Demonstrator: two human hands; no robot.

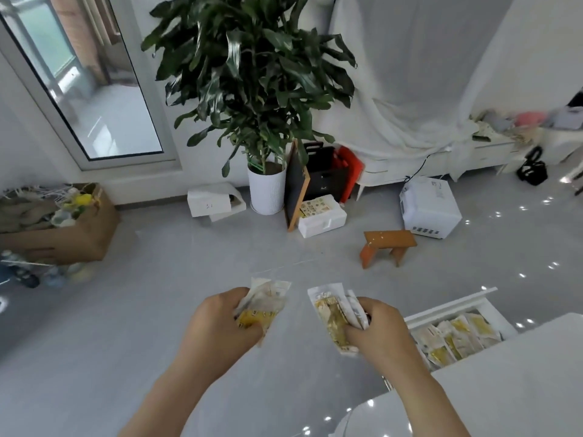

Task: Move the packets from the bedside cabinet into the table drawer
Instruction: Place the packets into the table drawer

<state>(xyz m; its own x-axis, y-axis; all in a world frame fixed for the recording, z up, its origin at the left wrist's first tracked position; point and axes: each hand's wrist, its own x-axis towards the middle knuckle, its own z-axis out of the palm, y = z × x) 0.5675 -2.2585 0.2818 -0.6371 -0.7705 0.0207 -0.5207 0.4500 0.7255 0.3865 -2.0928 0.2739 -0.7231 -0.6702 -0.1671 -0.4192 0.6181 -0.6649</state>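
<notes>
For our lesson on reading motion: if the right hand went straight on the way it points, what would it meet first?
The way looks free: the right hand, gripping packets, points over bare floor toward a far white box. Depth is unclear. The drawer lies to its right.

A home room: potted plant (pixel 252 89), balcony door (pixel 94 89), draped bed (pixel 410 121).

Near us, our left hand (pixel 220 326) holds the left bundle (pixel 263 305) and our right hand (pixel 375 329) the right bundle (pixel 331 316), side by side. Just right of them lies the drawer (pixel 451 305), with loose packets (pixel 457 337) in it, at the table's (pixel 520 373) far edge. Far behind stands a potted plant (pixel 266 190), a stool (pixel 388 244) to its right.
</notes>
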